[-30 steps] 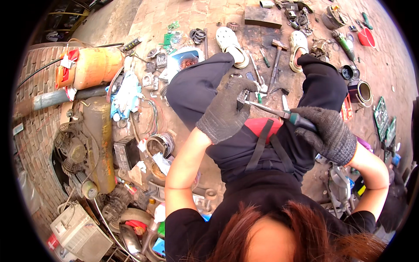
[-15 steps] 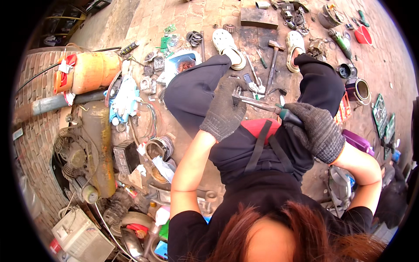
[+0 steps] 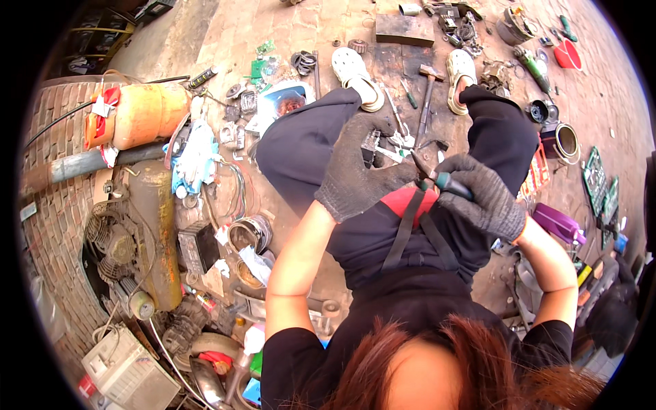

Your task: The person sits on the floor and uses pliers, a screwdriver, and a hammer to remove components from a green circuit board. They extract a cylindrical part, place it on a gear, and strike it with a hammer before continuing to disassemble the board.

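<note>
Nearer the wearer than the hammer (image 3: 428,106) on the floor, the dark-gloved left grip (image 3: 355,172) is curling its fingers on a small dark metal part (image 3: 370,147), its thumb standing out beside the pliers; whether they are touching, I cannot tell. The right grip (image 3: 484,198) is closing round the green handles of the pliers (image 3: 451,186), whose tips are pointing away from the wearer, apart from the part. The step in hand looks to be readying the pliers for this part; the next move would be calling for a firm hold and the tips lined up on it. The paved floor (image 3: 618,102) is carrying scattered scrap: beyond the hammer a flat metal block (image 3: 404,29) is lying, well to its left an orange cylinder (image 3: 154,113) is resting, and well to its right a red bucket (image 3: 568,55) is sitting.
</note>
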### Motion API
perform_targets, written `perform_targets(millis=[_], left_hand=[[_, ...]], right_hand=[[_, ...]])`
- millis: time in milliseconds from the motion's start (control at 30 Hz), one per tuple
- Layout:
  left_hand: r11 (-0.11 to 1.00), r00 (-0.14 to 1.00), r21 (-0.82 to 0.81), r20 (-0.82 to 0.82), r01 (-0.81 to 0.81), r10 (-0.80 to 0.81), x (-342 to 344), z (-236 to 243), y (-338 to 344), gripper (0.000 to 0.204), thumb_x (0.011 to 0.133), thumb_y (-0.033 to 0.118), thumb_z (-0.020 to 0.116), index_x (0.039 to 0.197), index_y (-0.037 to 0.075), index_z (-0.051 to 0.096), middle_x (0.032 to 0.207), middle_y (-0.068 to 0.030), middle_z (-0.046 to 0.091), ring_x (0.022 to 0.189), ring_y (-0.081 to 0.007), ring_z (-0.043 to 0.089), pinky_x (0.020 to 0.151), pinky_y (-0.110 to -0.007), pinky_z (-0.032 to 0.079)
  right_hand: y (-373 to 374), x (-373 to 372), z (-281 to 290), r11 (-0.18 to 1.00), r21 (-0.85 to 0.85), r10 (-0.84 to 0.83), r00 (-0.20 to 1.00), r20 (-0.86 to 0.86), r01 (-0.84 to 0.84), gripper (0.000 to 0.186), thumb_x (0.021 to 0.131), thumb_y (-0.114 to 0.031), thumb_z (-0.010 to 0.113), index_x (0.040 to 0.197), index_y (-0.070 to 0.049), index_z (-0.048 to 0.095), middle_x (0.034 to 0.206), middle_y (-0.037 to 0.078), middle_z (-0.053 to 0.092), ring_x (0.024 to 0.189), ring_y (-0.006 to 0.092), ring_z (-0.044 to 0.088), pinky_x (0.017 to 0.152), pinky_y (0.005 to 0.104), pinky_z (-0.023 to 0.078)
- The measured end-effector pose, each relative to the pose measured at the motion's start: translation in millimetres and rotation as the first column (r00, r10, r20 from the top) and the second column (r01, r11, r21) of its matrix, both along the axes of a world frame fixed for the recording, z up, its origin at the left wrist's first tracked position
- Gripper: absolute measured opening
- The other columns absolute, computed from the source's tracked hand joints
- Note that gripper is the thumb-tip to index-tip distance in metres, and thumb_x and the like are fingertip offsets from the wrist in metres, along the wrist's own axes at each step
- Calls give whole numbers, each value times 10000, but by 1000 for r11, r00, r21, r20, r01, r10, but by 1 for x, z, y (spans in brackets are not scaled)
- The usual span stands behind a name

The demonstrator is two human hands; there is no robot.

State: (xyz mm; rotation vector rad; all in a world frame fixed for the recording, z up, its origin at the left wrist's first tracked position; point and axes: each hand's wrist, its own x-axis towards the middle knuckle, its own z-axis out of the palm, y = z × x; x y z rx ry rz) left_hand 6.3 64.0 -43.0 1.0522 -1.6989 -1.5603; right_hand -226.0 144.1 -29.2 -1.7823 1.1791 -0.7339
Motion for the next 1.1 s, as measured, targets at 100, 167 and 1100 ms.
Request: perform_targets(millis=[100,167,1100], left_hand=[[970,997,-239,72,38,-21,-5,-10,-2,547,639,50,803,1098,45,508,1039,-34,541,949,-93,514,813,-252,457],[979,999,-199,41,37,-29,-11,-8,-4,547,626,46,816,1081,43,512,1016,-26,542,931,-92,516,803,-250,456],[863,877,-152,71,481,-476,7,21,-39,318,687,191,800,908,24,642,871,-78,604,809,-182,583,722,-310,473]], right_hand=[[11,13,-14,986,168,-10,998,-56,19,293,855,-254,638,950,21,608,873,217,584,783,384,578,700,409,471],[15,12,-17,973,225,-18,983,-182,59,314,850,-273,644,956,20,601,867,225,589,794,396,580,704,417,473],[-14,-6,35,980,-32,180,937,-300,-199,250,811,-186,621,926,34,645,1182,218,564,949,382,603,829,421,498]])
